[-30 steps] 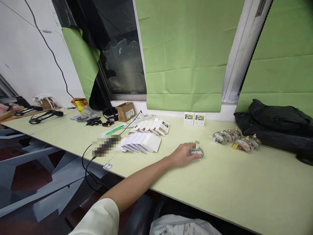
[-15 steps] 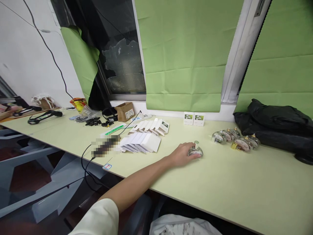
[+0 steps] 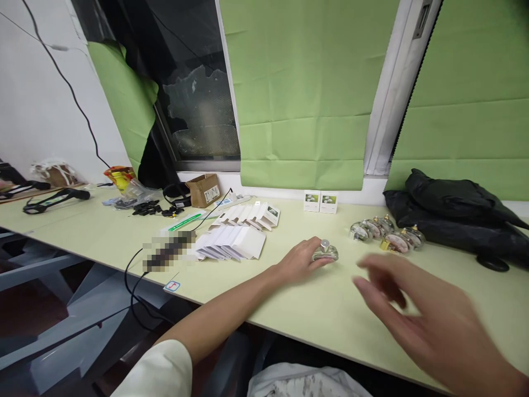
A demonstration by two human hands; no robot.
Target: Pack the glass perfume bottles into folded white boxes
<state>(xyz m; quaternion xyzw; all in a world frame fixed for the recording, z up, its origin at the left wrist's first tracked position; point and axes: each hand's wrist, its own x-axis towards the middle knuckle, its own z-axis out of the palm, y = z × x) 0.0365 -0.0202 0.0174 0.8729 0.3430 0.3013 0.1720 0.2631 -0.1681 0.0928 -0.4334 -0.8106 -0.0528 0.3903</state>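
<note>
My left hand (image 3: 301, 259) reaches across the table and is closed around a small, round glass bottle (image 3: 329, 253) with a silvery top, resembling a perfume bottle. My right hand (image 3: 417, 309) is in the right foreground, slightly blurred, with thumb and fingers apart and nothing between them. It hovers over the table, to the right of the held bottle. Beyond it stand several similar glass bottles (image 3: 399, 242) with gold-coloured necks, in two groups. White flat boxes (image 3: 248, 241) lie fanned out in two rows left of my left hand.
Two small white boxes (image 3: 320, 202) with green pictures stand near the wall. A black plastic bag (image 3: 454, 207) lies at the right. Farther left are a brown carton (image 3: 204, 190), black cables (image 3: 130, 286) and small black parts (image 3: 146, 208). The table's front edge runs below my left arm.
My right hand has come into view from the lower right, open. My left hand still holds the bottle, whose top now tips towards me. The view has shifted slightly to the right.
</note>
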